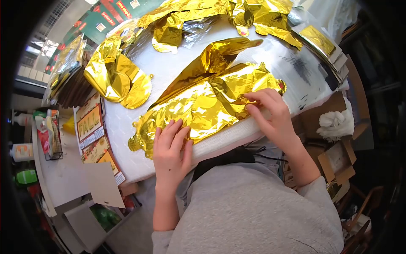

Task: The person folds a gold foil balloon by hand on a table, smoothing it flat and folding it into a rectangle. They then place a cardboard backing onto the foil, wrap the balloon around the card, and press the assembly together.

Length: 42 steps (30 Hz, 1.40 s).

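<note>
A shiny gold foil sheet [203,106] lies on the white padded table, with one part folded up toward the far side. My left hand [171,152] rests with spread fingertips on its near left part. On the right, my right hand [272,116] touches the foil near its right end, thumb and fingers apart. Nothing shows between the fingers of either hand. A second gold foil piece [120,76] lies at the left, and more gold foil [190,21] stretches along the far edge.
Stacked flat packets [69,76] stand at the left, above printed cards [89,122]. Clear plastic sheets [296,72] cover the table's right side. Open cardboard boxes [338,161] and a white cloth bundle [336,125] are at the lower right. A shelf [63,178] is at the left.
</note>
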### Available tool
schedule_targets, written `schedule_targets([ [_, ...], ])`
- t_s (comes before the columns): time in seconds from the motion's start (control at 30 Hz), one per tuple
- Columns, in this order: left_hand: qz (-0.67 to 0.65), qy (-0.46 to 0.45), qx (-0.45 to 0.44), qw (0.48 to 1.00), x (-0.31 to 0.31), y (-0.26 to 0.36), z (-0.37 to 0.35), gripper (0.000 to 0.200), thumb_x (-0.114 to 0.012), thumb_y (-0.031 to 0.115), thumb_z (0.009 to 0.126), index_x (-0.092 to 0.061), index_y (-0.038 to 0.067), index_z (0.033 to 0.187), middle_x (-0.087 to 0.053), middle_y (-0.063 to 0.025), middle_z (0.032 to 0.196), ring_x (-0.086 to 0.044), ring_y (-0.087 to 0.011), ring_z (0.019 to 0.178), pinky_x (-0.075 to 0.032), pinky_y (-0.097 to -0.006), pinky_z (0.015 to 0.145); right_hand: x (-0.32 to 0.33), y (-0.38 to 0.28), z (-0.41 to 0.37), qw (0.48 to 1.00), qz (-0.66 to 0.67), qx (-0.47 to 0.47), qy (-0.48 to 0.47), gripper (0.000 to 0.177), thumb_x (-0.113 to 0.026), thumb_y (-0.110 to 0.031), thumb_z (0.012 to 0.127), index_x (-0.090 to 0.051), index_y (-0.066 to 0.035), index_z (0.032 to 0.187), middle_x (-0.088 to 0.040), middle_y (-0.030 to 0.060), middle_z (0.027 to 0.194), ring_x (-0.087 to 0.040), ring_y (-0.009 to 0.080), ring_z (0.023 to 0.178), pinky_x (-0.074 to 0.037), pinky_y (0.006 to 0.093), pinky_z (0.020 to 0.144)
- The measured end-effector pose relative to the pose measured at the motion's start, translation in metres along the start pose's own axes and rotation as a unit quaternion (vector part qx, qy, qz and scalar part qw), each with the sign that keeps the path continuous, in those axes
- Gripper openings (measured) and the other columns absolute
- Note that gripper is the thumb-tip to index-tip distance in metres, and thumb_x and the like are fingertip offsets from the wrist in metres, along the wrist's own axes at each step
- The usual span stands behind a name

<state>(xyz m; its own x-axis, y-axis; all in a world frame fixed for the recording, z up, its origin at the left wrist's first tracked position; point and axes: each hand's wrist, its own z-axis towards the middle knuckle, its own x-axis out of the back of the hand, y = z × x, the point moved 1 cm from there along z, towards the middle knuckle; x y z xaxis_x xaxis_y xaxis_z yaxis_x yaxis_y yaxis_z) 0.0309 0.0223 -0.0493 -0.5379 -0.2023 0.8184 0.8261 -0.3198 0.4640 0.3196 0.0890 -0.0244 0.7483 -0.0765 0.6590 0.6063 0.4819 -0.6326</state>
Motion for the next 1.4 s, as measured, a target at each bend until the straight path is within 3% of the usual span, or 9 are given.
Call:
schedule_targets([
  [0.2,0.002,0.006,0.008,1.000,0.000,-0.005,-0.004,0.033,-0.074,0.010,0.092,-0.073,0.008,0.125,-0.068,-0.0123,0.137,-0.062,-0.0340,0.134,-0.039,-0.0569,0.119,-0.017,0.009,0.012,0.996,-0.030,0.040,-0.069,0.034,-0.084,-0.010,0.086,-0.073,-0.004,0.118,-0.066,0.0109,0.104,-0.066,0.0255,0.094,-0.055,0.0364,0.083],
  [0.4,0.006,-0.002,0.014,1.000,0.001,-0.004,-0.004,0.045,-0.072,0.013,0.093,-0.069,0.008,0.138,-0.062,-0.0133,0.148,-0.056,-0.0346,0.139,-0.038,-0.0540,0.120,-0.017,0.022,0.008,0.992,-0.025,0.064,-0.105,0.035,-0.083,-0.009,0.086,-0.075,-0.006,0.120,-0.064,0.0101,0.116,-0.064,0.0253,0.100,-0.054,0.0361,0.086],
  [0.6,0.045,-0.046,-0.001,0.998,0.004,-0.005,-0.004,0.052,-0.070,0.016,0.093,-0.065,0.008,0.145,-0.058,-0.0152,0.153,-0.049,-0.0390,0.142,-0.039,-0.0508,0.119,-0.019,0.026,0.002,0.987,-0.068,0.136,-0.059,0.030,-0.082,-0.012,0.088,-0.077,-0.007,0.117,-0.066,0.0103,0.118,-0.063,0.0282,0.101,-0.053,0.0384,0.089],
  [0.83,0.065,-0.042,0.026,0.997,0.012,0.011,0.025,0.046,-0.066,0.018,0.097,-0.064,0.004,0.141,-0.060,-0.0164,0.146,-0.054,-0.0372,0.133,-0.041,-0.0505,0.115,-0.014,0.015,0.022,0.989,-0.053,0.105,-0.086,0.017,-0.079,-0.015,0.091,-0.076,-0.005,0.105,-0.066,0.0108,0.109,-0.062,0.0305,0.100,-0.052,0.0414,0.090],
  [1.03,0.060,-0.040,0.015,0.997,-0.024,0.010,0.060,0.053,-0.062,0.021,0.103,-0.052,-0.002,0.150,-0.053,-0.0247,0.152,-0.049,-0.0404,0.141,-0.034,-0.0553,0.121,-0.046,0.022,0.104,0.967,-0.063,0.232,-0.083,0.012,-0.073,-0.016,0.096,-0.071,-0.004,0.093,-0.066,0.0091,0.104,-0.064,0.0308,0.099,-0.052,0.0431,0.090],
  [1.1,0.070,-0.034,0.009,0.997,-0.034,0.010,0.063,0.053,-0.061,0.022,0.103,-0.052,-0.002,0.150,-0.053,-0.0245,0.152,-0.049,-0.0398,0.142,-0.034,-0.0558,0.121,-0.062,0.031,0.127,0.950,-0.030,0.216,-0.223,0.009,-0.072,-0.015,0.095,-0.072,-0.006,0.096,-0.066,0.0080,0.101,-0.064,0.0310,0.099,-0.052,0.0423,0.091],
  [1.2,0.077,-0.032,0.014,0.996,-0.038,0.010,0.065,0.055,-0.061,0.023,0.104,-0.051,-0.002,0.151,-0.053,-0.0233,0.153,-0.047,-0.0387,0.144,-0.033,-0.0568,0.122,-0.077,0.039,0.142,0.945,-0.037,0.210,-0.248,0.006,-0.071,-0.012,0.090,-0.075,-0.010,0.094,-0.065,0.0083,0.096,-0.065,0.0298,0.102,-0.053,0.0410,0.088],
  [1.27,0.074,-0.031,0.011,0.997,-0.038,0.010,0.063,0.054,-0.059,0.019,0.104,-0.049,-0.003,0.152,-0.050,-0.0219,0.156,-0.047,-0.0399,0.143,-0.034,-0.0507,0.122,-0.084,0.047,0.145,0.949,-0.013,0.217,-0.230,0.007,-0.070,-0.012,0.090,-0.075,-0.010,0.095,-0.065,0.0079,0.097,-0.065,0.0300,0.102,-0.053,0.0413,0.088],
  [1.4,0.078,-0.035,0.001,0.996,-0.040,0.011,0.058,0.055,-0.060,0.018,0.103,-0.049,-0.003,0.153,-0.050,-0.0211,0.156,-0.045,-0.0395,0.145,-0.033,-0.0514,0.123,-0.086,0.052,0.142,0.954,0.029,0.227,-0.193,0.007,-0.069,-0.010,0.089,-0.074,-0.010,0.094,-0.065,0.0075,0.100,-0.064,0.0301,0.101,-0.053,0.0417,0.089],
])
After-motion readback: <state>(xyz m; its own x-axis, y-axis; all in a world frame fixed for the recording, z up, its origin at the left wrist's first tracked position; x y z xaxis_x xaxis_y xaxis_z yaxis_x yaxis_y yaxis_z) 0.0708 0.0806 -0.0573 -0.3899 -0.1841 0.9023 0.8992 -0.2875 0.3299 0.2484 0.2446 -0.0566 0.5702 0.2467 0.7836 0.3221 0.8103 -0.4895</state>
